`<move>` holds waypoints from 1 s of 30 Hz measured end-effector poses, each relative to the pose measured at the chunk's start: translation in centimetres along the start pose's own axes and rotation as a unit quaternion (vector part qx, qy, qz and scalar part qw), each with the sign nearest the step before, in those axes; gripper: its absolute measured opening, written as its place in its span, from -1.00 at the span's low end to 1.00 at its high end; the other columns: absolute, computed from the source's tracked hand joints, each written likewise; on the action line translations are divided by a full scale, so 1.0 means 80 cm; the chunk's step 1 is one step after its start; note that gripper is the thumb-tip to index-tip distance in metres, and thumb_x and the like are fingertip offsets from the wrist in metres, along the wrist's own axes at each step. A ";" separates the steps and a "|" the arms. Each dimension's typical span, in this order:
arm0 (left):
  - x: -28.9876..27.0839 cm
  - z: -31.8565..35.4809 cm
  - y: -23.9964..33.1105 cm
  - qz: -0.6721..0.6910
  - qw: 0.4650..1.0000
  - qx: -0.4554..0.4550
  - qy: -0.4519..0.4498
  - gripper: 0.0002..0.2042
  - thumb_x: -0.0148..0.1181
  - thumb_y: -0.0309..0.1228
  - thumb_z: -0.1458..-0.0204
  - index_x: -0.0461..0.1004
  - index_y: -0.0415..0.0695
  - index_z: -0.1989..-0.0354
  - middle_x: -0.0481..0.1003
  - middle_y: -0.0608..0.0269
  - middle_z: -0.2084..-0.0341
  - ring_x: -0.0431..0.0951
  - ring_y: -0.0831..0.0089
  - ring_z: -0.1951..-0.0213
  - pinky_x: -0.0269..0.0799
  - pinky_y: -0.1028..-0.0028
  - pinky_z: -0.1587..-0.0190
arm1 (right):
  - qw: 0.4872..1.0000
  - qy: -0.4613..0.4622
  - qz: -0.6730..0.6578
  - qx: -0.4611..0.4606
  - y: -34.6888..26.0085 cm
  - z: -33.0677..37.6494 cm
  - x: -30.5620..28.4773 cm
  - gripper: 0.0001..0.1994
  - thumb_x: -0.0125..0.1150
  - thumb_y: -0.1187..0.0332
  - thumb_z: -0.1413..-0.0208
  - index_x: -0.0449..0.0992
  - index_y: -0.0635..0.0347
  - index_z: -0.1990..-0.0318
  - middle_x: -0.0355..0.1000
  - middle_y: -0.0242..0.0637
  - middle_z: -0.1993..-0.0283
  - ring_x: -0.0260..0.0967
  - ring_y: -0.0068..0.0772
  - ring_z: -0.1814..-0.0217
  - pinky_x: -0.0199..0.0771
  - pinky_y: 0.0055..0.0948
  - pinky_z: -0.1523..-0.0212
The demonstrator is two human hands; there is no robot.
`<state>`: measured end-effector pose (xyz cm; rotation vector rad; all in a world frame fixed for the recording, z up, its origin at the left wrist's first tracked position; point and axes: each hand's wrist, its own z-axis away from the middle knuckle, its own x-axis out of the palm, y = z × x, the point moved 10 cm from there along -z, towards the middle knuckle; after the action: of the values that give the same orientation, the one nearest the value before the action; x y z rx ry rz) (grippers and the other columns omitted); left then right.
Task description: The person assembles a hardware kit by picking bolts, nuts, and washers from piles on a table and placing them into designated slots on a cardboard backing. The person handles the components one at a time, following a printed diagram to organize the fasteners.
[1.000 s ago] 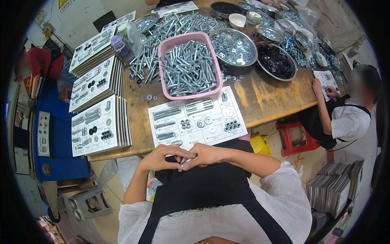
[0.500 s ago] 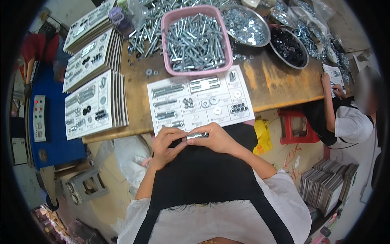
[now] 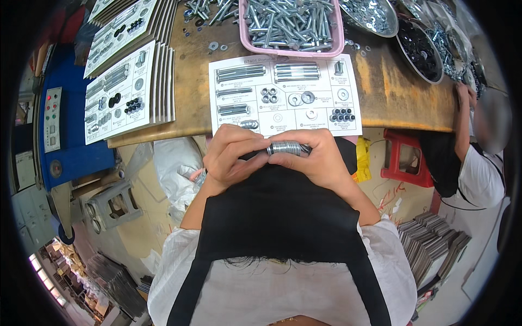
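Observation:
Both hands meet just below the table's near edge, over my black apron. My left hand (image 3: 235, 155) and my right hand (image 3: 315, 157) pinch the two ends of a short stack of silver washers (image 3: 287, 148) held sideways between the fingertips. Right above the hands a white card (image 3: 283, 95) lies on the wooden table (image 3: 391, 92), with bolts, nuts and washers laid in its printed boxes. Behind the card stands a pink tray (image 3: 337, 32) heaped with silver bolts.
Stacks of filled cards (image 3: 128, 89) lie at the left. Metal bowls of washers (image 3: 375, 13) and black parts (image 3: 421, 51) stand at the right. Another person (image 3: 478, 157) sits at the table's right end beside a red stool (image 3: 405, 157). A blue machine (image 3: 60, 136) stands left.
My head has tilted down, so the table slid up in view. The hands have come closer to me and now show a washer stack between the fingertips.

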<state>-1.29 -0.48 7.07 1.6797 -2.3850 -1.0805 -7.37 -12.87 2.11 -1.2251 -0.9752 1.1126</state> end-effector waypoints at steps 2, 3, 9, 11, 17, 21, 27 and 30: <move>-0.001 0.001 -0.004 0.015 1.000 -0.002 0.006 -0.62 0.46 -0.63 0.41 0.58 -0.18 0.29 0.54 0.21 0.36 0.53 0.37 0.39 0.42 0.49 0.39 | 1.000 -0.005 -0.006 0.015 -0.001 0.000 0.000 -0.76 0.39 0.44 0.01 0.61 0.25 0.15 0.57 -0.36 0.32 0.35 -0.74 0.35 0.36 -0.67 0.34; -0.001 0.001 -0.005 0.023 1.000 -0.003 0.009 -0.62 0.46 -0.62 0.41 0.58 -0.18 0.29 0.54 0.21 0.36 0.53 0.37 0.39 0.42 0.49 0.39 | 1.000 -0.008 -0.009 0.023 0.000 0.000 0.001 -0.76 0.40 0.44 0.01 0.61 0.25 0.15 0.58 -0.35 0.32 0.35 -0.74 0.35 0.37 -0.66 0.33; 0.008 -0.011 -0.001 0.028 0.998 0.004 -0.050 -0.61 0.44 -0.60 0.39 0.59 -0.17 0.26 0.56 0.23 0.34 0.53 0.37 0.38 0.40 0.47 0.35 | 1.000 0.005 0.006 -0.007 -0.006 -0.001 -0.003 -0.76 0.41 0.43 0.02 0.62 0.26 0.16 0.58 -0.33 0.32 0.39 -0.72 0.32 0.40 -0.64 0.30; 0.009 -0.013 -0.010 0.069 0.995 -0.031 -0.071 -0.61 0.42 -0.61 0.39 0.59 -0.16 0.25 0.56 0.24 0.33 0.53 0.38 0.37 0.40 0.45 0.33 | 1.000 -0.004 0.000 0.002 -0.003 -0.001 -0.001 -0.76 0.41 0.43 0.03 0.62 0.26 0.17 0.59 -0.33 0.32 0.40 -0.71 0.31 0.40 -0.63 0.29; 0.014 0.012 -0.046 0.197 0.964 -0.168 -0.054 -0.65 0.36 -0.65 0.33 0.56 -0.25 0.25 0.54 0.16 0.30 0.49 0.37 0.28 0.39 0.44 0.18 | 0.998 -0.039 -0.032 0.023 0.011 -0.003 0.008 -0.79 0.41 0.42 0.02 0.64 0.22 0.20 0.59 -0.33 0.31 0.42 -0.68 0.30 0.41 -0.62 0.24; 0.019 0.050 -0.112 0.309 0.887 -0.343 0.024 -0.74 0.31 -0.64 0.18 0.53 -0.33 0.24 0.48 0.19 0.30 0.46 0.42 0.21 0.36 0.47 0.11 | 0.990 -0.138 -0.034 0.010 0.018 0.009 0.044 -0.83 0.39 0.36 0.01 0.66 0.12 0.23 0.59 -0.36 0.34 0.41 -0.63 0.37 0.38 -0.58 0.28; 0.145 0.061 -0.108 -0.073 0.921 -0.198 -0.328 -0.78 0.26 -0.51 0.09 0.50 -0.22 0.22 0.45 0.14 0.34 0.47 0.23 0.26 0.39 0.38 0.14 | 0.964 -0.256 -0.009 0.072 0.034 0.023 0.086 -0.81 0.37 0.31 -0.03 0.66 0.16 0.22 0.61 -0.36 0.31 0.46 -0.62 0.32 0.40 -0.62 0.20; 0.176 0.062 -0.110 -0.163 0.916 -0.096 -0.353 -0.77 0.24 -0.49 0.09 0.47 -0.21 0.21 0.42 0.10 0.33 0.46 0.13 0.22 0.38 0.27 0.13 | 0.965 -0.256 -0.007 0.059 0.030 0.021 0.084 -0.80 0.36 0.30 -0.03 0.66 0.17 0.22 0.61 -0.35 0.30 0.49 -0.61 0.28 0.41 -0.61 0.19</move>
<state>-1.97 -11.30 -6.45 1.8855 -2.2309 -2.2247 -7.91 -5.93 -0.26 -0.8425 -1.2780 1.4937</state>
